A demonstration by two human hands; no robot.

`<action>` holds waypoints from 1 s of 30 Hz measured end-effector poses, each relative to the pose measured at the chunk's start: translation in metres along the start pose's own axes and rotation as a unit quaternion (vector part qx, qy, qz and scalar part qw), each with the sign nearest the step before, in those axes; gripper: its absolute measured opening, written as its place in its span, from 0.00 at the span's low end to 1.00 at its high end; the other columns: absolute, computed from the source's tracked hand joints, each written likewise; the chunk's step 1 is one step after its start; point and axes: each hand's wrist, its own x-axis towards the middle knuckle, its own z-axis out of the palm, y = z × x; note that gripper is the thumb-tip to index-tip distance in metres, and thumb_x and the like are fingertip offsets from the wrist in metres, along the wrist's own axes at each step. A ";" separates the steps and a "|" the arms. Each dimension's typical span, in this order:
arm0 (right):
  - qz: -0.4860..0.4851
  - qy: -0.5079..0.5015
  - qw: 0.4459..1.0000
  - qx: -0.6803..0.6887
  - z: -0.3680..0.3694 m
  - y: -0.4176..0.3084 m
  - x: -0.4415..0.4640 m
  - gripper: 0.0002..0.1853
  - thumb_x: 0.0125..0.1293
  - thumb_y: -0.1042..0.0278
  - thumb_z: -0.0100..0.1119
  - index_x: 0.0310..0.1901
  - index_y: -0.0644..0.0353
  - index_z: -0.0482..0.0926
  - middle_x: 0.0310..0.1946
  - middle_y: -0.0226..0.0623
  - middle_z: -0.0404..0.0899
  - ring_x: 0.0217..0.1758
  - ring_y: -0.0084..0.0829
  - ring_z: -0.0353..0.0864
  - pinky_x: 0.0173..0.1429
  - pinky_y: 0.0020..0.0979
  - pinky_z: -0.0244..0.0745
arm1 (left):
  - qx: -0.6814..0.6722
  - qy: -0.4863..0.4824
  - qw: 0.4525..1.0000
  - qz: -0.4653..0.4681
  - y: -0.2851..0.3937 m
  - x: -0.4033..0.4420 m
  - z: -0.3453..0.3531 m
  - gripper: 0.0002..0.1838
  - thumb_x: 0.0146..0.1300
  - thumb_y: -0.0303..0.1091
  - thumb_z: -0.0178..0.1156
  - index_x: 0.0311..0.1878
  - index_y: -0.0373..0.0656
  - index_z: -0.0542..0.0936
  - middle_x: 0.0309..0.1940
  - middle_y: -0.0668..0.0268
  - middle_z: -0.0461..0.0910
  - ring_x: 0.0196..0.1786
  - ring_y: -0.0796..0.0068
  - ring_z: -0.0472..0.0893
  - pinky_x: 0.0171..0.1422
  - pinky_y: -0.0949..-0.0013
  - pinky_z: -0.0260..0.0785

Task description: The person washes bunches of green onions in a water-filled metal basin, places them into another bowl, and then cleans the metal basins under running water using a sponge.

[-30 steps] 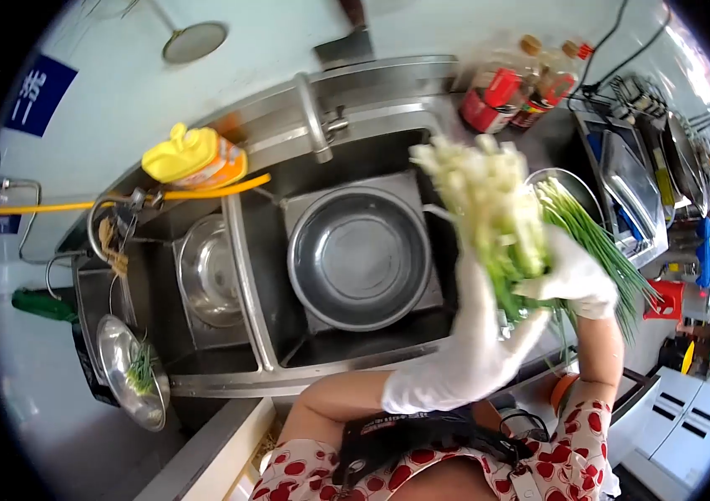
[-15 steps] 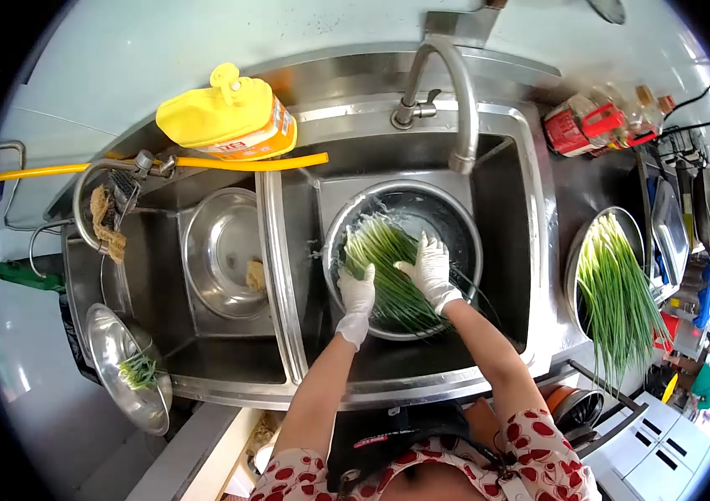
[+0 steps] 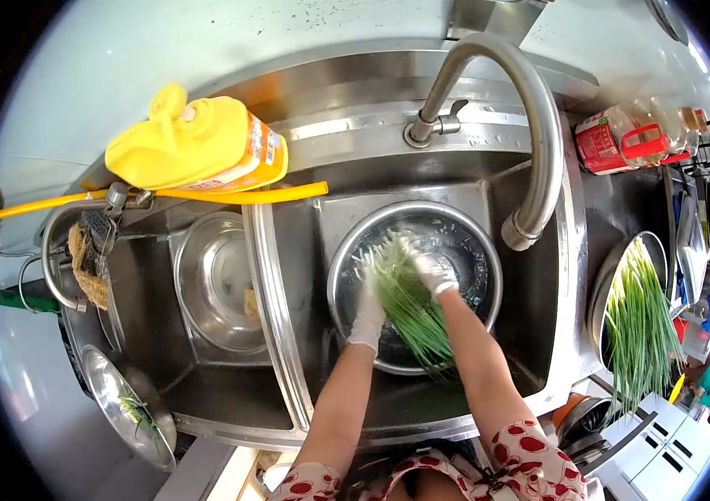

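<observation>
A bunch of scallions (image 3: pixel 412 301) lies slantwise in a round steel basin (image 3: pixel 499 288) of water, pale ends toward the back and green tips at the front rim. My left hand (image 3: pixel 369 315), in a whitish glove, grips the bunch at its left side; its fingers are partly behind the stalks. My right hand (image 3: pixel 433 269), gloved too, holds the bunch near the pale ends from the right. Motion blurs both hands and the pale ends.
The basin stands in the right sink bowl, beneath a curved faucet (image 3: pixel 543 159). A second steel basin (image 3: pixel 217 288) is in the left bowl. More scallions (image 3: pixel 639 334) lie in a pan at right. A yellow jug (image 3: pixel 196 146) and yellow hose (image 3: pixel 246 197) are at the back left.
My hands have drawn closer together around the scallions, whose bunch is now narrower. The right hand has moved toward the pale ends. The camera view has shifted nearer the sink.
</observation>
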 end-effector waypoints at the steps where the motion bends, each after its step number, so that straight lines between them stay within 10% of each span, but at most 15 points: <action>1: -0.132 -0.002 0.988 -0.082 0.022 0.012 0.006 0.27 0.67 0.56 0.47 0.66 0.54 0.65 0.67 0.39 0.63 0.68 0.43 0.62 0.69 0.44 0.58 | 0.004 0.045 0.999 -0.016 0.001 -0.001 0.017 0.40 0.64 0.62 0.51 0.70 0.43 0.61 0.68 0.58 0.62 0.68 0.54 0.62 0.70 0.48 0.54; 2: -0.259 -0.005 0.952 -0.163 0.040 0.014 0.008 0.27 0.67 0.56 0.45 0.67 0.52 0.63 0.69 0.41 0.60 0.69 0.46 0.60 0.70 0.47 0.56 | 0.008 0.091 0.995 -0.033 0.001 -0.001 0.026 0.39 0.65 0.63 0.49 0.70 0.44 0.61 0.68 0.58 0.63 0.68 0.54 0.63 0.70 0.48 0.55; 5: -0.084 -0.004 0.945 -0.315 0.050 -0.036 -0.024 0.24 0.68 0.54 0.42 0.65 0.49 0.67 0.69 0.41 0.60 0.71 0.43 0.59 0.73 0.40 0.52 | -0.001 0.045 0.998 -0.037 -0.011 -0.003 0.021 0.33 0.69 0.59 0.45 0.69 0.46 0.62 0.65 0.59 0.66 0.65 0.57 0.67 0.69 0.52 0.58; 6: -0.177 -0.016 0.963 -0.204 0.025 -0.025 -0.024 0.26 0.69 0.48 0.41 0.63 0.50 0.69 0.66 0.40 0.65 0.69 0.41 0.62 0.72 0.38 0.53 | -0.004 0.032 0.999 -0.037 -0.013 -0.006 0.018 0.32 0.70 0.58 0.43 0.69 0.47 0.63 0.64 0.60 0.67 0.63 0.57 0.68 0.68 0.53 0.60; 10: 0.145 0.037 0.983 -0.104 -0.015 0.009 0.008 0.29 0.70 0.39 0.40 0.57 0.53 0.76 0.52 0.46 0.78 0.51 0.46 0.77 0.61 0.38 0.68 | -0.072 -0.039 0.996 0.035 -0.024 0.005 -0.003 0.28 0.73 0.54 0.41 0.67 0.46 0.66 0.60 0.60 0.71 0.60 0.59 0.72 0.65 0.54 0.64; 13: 0.257 0.054 0.891 0.370 -0.024 0.037 0.035 0.34 0.69 0.35 0.40 0.56 0.59 0.77 0.51 0.34 0.79 0.50 0.31 0.76 0.60 0.34 0.68 | -0.031 -0.019 0.999 -0.008 0.005 -0.011 0.020 0.26 0.72 0.54 0.42 0.54 0.41 0.75 0.47 0.60 0.78 0.47 0.64 0.79 0.54 0.58 0.73; 17: -0.025 -0.077 0.996 0.043 0.017 -0.005 0.017 0.32 0.70 0.42 0.41 0.66 0.58 0.65 0.67 0.39 0.65 0.70 0.36 0.62 0.70 0.32 0.56 | -0.067 -0.060 0.996 0.005 -0.032 0.084 -0.042 0.29 0.72 0.58 0.39 0.55 0.42 0.74 0.49 0.60 0.77 0.50 0.65 0.77 0.59 0.60 0.70; 18: -0.107 -0.069 0.988 -0.084 0.032 -0.006 0.002 0.33 0.70 0.44 0.41 0.68 0.57 0.62 0.71 0.39 0.59 0.73 0.38 0.57 0.73 0.34 0.52 | -0.007 -0.072 0.986 0.149 -0.038 0.084 -0.036 0.27 0.73 0.53 0.38 0.66 0.45 0.66 0.59 0.61 0.71 0.58 0.62 0.72 0.67 0.57 0.63; 21: -0.095 -0.055 0.926 -0.362 0.030 -0.005 -0.010 0.30 0.69 0.44 0.42 0.68 0.50 0.63 0.71 0.40 0.56 0.73 0.42 0.55 0.73 0.41 0.50 | -0.265 -0.165 0.935 0.168 -0.036 0.040 -0.004 0.27 0.73 0.51 0.39 0.66 0.44 0.65 0.60 0.62 0.71 0.60 0.63 0.71 0.69 0.60 0.61; 22: -0.065 -0.036 0.941 -0.329 0.025 -0.004 -0.008 0.29 0.70 0.46 0.43 0.68 0.50 0.64 0.71 0.41 0.57 0.73 0.43 0.57 0.73 0.41 0.51 | 0.042 -0.113 0.987 0.102 -0.022 0.039 -0.011 0.28 0.74 0.53 0.39 0.66 0.42 0.66 0.61 0.63 0.70 0.61 0.63 0.70 0.70 0.61 0.59; 24: 0.021 0.018 0.991 -0.134 0.009 -0.001 0.000 0.27 0.71 0.49 0.46 0.67 0.52 0.65 0.68 0.44 0.62 0.70 0.44 0.62 0.72 0.37 0.55 | -0.079 -0.070 0.993 0.052 -0.006 -0.002 0.031 0.30 0.72 0.57 0.41 0.64 0.41 0.68 0.61 0.62 0.71 0.59 0.63 0.72 0.67 0.61 0.62; 27: 0.148 0.171 0.967 0.117 -0.025 -0.006 -0.015 0.20 0.66 0.53 0.55 0.52 0.60 0.77 0.51 0.45 0.79 0.54 0.43 0.76 0.57 0.37 0.69 | 0.110 0.034 0.993 0.033 -0.001 0.017 0.000 0.34 0.69 0.61 0.43 0.60 0.37 0.72 0.52 0.60 0.79 0.51 0.65 0.78 0.57 0.64 0.70; 30: 0.217 0.035 0.968 -0.122 -0.030 0.005 -0.029 0.38 0.63 0.48 0.60 0.68 0.60 0.61 0.54 0.53 0.76 0.57 0.50 0.76 0.61 0.35 0.70 | 0.304 0.169 0.937 -0.024 -0.010 0.044 -0.029 0.34 0.70 0.60 0.42 0.56 0.36 0.75 0.49 0.56 0.80 0.49 0.63 0.80 0.56 0.64 0.71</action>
